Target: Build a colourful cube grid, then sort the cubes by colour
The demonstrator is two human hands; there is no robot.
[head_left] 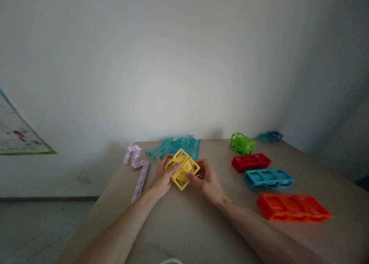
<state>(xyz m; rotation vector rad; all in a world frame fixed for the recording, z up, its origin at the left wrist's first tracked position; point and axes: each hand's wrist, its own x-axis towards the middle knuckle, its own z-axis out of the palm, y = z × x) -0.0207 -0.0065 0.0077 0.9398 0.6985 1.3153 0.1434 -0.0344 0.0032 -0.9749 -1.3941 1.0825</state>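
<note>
A yellow plastic block frame (188,166) with several square openings is held up over the middle of the table, turned like a diamond. My left hand (165,176) grips its left side, thumb across the front. On the right side, my right hand (208,181) holds it with the thumb on the lower front and the fingers bent behind the edge. Just beyond it lie loose translucent blue pieces (173,145) in a heap.
A purple and white jointed strip (140,179) lies at the left of the table (184,225). On the right stand green (242,144), red (251,162), blue (268,179) and orange (294,207) frames. Dark blue pieces (274,136) sit in the far right corner, by the wall.
</note>
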